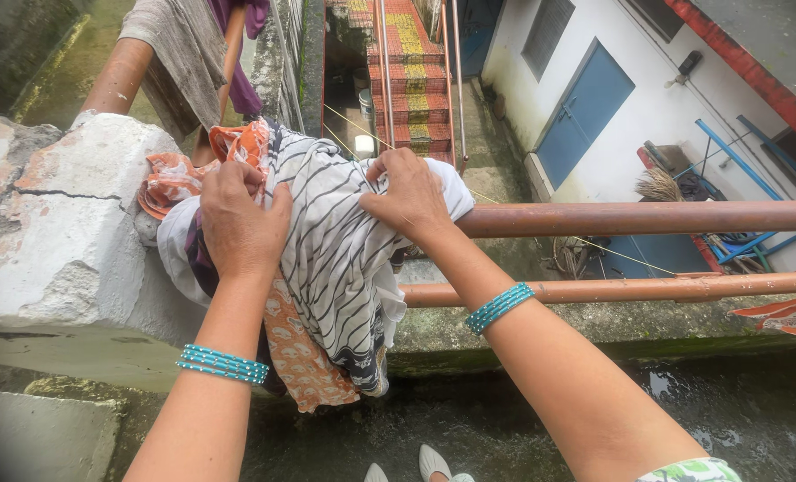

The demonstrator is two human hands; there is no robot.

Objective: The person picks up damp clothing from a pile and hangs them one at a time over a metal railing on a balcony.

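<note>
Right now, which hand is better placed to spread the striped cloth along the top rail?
Probably the right hand: it already grips the striped cloth on the upper rusty rail, beside the bare stretch. The left hand presses the bunch near the cracked wall.

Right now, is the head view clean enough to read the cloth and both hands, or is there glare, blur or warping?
Head view: soft, even daylight, no glare; left hand, right hand and striped cloth sharp; wide-angle warping bends the rusty rail and darkens the corners.

Both arms reach forward, left hand (237, 219) and right hand (410, 195) palm-down, fingers (396, 165) curled and gripping.
</note>
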